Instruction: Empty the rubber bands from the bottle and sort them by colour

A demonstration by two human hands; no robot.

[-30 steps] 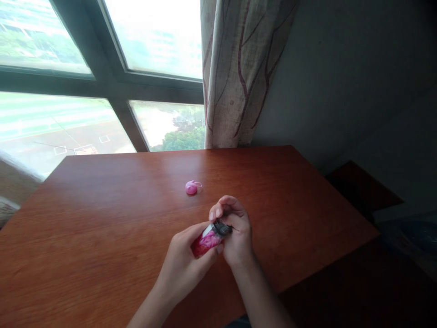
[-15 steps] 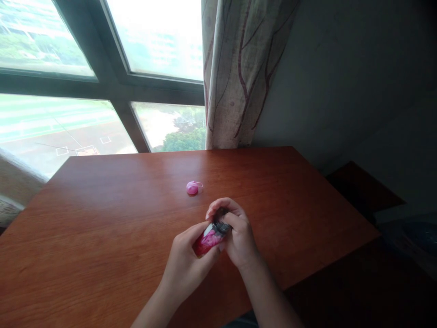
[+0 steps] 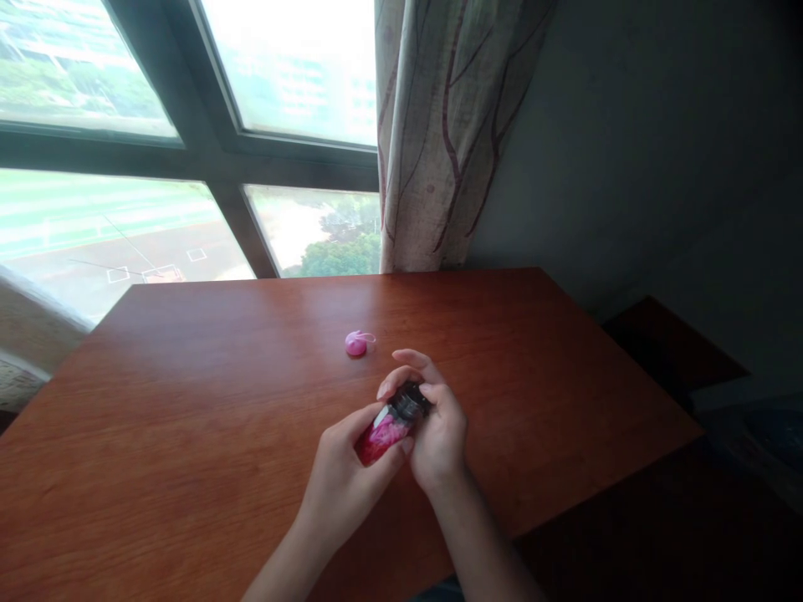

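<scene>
A small pink bottle (image 3: 380, 438) with a dark ringed top (image 3: 409, 402) is tilted between my hands, above the table. My left hand (image 3: 344, 472) is closed round its pink body, the thumb lying along the near side. My right hand (image 3: 444, 435) curls about the dark top, with the thumb and some fingertips on it and one finger raised clear. Whether the dark part is a lid or the bottle's neck I cannot tell. Beyond my hands, a pink cap (image 3: 355, 344) with a thin loop strap lies on the table.
The brown wooden table (image 3: 188, 401) spreads beneath my hands. Behind it stand a dark-framed window (image 3: 219, 167) and a patterned curtain (image 3: 432, 142). A grey wall (image 3: 615, 150) rises at the right, with a darker wooden surface (image 3: 677, 343) beside the table.
The fingers of my right hand have loosened and spread, one of them lifting, so more of the bottle's dark top shows. My left hand keeps its hold.
</scene>
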